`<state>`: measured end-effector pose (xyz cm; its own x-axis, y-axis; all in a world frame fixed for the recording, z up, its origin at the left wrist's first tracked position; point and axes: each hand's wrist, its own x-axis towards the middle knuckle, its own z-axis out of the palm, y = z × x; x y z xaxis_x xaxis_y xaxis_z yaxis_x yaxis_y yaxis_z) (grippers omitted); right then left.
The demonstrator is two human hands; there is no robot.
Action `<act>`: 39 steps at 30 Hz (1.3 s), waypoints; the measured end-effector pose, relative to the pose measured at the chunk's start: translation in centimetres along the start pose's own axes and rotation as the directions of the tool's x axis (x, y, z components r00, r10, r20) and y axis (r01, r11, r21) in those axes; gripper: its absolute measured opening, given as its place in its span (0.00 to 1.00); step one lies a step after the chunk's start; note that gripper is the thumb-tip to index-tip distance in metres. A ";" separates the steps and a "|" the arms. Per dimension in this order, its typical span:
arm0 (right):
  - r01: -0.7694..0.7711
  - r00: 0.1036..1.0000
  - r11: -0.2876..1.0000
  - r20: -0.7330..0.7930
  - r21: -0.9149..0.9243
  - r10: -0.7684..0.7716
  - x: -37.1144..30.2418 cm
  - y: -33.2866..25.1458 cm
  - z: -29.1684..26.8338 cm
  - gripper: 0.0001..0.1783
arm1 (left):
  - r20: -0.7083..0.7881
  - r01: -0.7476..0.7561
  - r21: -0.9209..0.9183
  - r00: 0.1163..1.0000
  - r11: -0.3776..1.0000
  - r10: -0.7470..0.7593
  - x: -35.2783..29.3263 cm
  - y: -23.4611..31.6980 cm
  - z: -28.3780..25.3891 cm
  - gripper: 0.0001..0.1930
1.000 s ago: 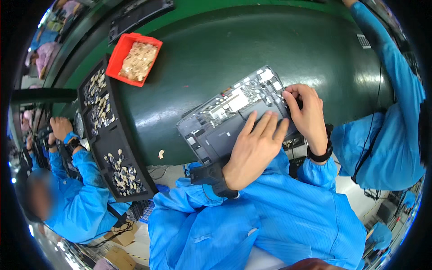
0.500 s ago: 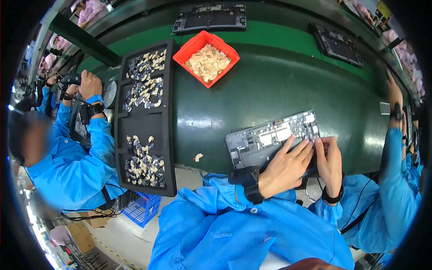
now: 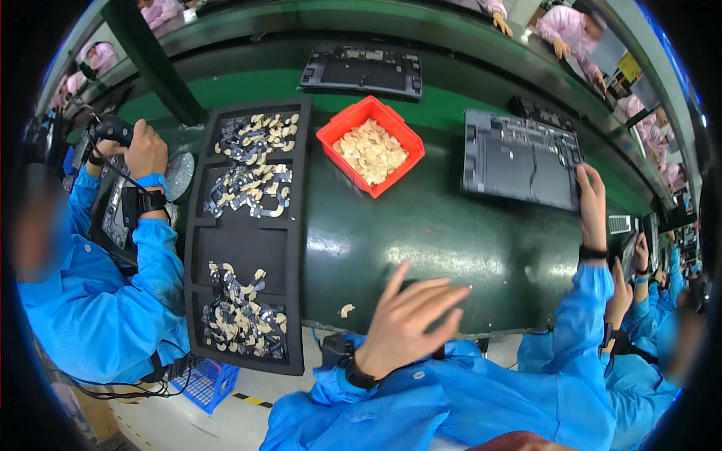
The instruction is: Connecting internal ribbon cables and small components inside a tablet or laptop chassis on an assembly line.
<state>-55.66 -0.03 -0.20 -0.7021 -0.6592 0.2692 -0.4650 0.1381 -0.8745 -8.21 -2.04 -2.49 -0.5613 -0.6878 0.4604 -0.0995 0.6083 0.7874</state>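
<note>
My right hand [image 3: 592, 197] grips the right edge of an opened laptop base [image 3: 519, 169], thumb and fingers around its side. The base is dark grey, its circuit board along the far side and a black battery nearer me. It lies tilted at the far right of the green bench. My left hand [image 3: 410, 323] hovers over the bench's near edge with fingers spread, holding nothing and slightly blurred. Beyond its fingertips, to the left, lies a small cream curved piece [image 3: 347, 310].
A red bin [image 3: 412, 150] of cream pieces stands mid-bench. Left of it, a black foam tray [image 3: 237, 246] holds dark flex parts with cream pieces. Other laptop bases [image 3: 365, 71] lie along the back. Co-workers in blue sit on both sides; a green post [image 3: 154, 64] rises at left.
The laptop base has gone from in front of me to the far right, with my right hand on it. My left hand has left it and moved left. The view has shifted.
</note>
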 end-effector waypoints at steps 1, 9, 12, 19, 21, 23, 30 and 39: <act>-0.007 1.000 0.999 -0.011 -0.049 0.007 3.5 1.3 0.6 0.20 | -0.044 0.053 0.087 0.998 0.995 -0.049 -0.8 -1.1 -0.1 0.13; 0.120 0.982 0.903 0.181 -0.414 -0.047 20.3 6.3 12.2 0.29 | -0.058 0.031 0.120 0.998 0.992 -0.024 -3.5 -3.8 -0.9 0.08; 0.410 0.911 0.492 0.322 -0.768 -0.256 19.4 0.5 18.0 0.34 | -0.054 0.028 0.147 0.998 0.989 -0.020 -3.7 -3.9 -0.7 0.09; 0.936 0.334 0.241 0.867 -0.258 -0.370 17.1 -17.0 34.9 0.63 | -0.069 0.095 0.091 0.994 0.991 -0.089 -3.3 -4.0 -1.1 0.09; 0.950 0.311 0.068 0.936 -0.304 -0.164 16.6 -19.2 38.6 0.68 | -0.083 0.120 0.077 0.990 0.990 -0.113 -3.2 -4.2 -1.0 0.10; 0.870 0.382 0.318 0.923 -0.377 0.047 17.9 -18.1 40.7 0.71 | -0.066 0.124 0.018 0.990 0.992 -0.123 -3.1 -4.3 -1.0 0.11; 0.817 0.415 0.373 0.897 -0.441 0.151 23.9 -15.6 42.6 0.62 | -0.085 0.115 -0.043 0.989 0.992 -0.118 -3.8 -4.6 -1.0 0.15; 0.870 0.442 0.424 0.781 -0.253 -0.440 25.8 -19.6 38.6 0.47 | -0.193 0.033 0.130 0.981 0.991 -0.007 -4.1 -4.7 0.9 0.12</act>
<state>-43.84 -48.21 8.31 0.3158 -0.9298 0.1888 -0.9441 -0.3277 -0.0348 -6.18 -1.73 -8.41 -0.3914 -0.7557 0.5251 -0.2242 0.6318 0.7420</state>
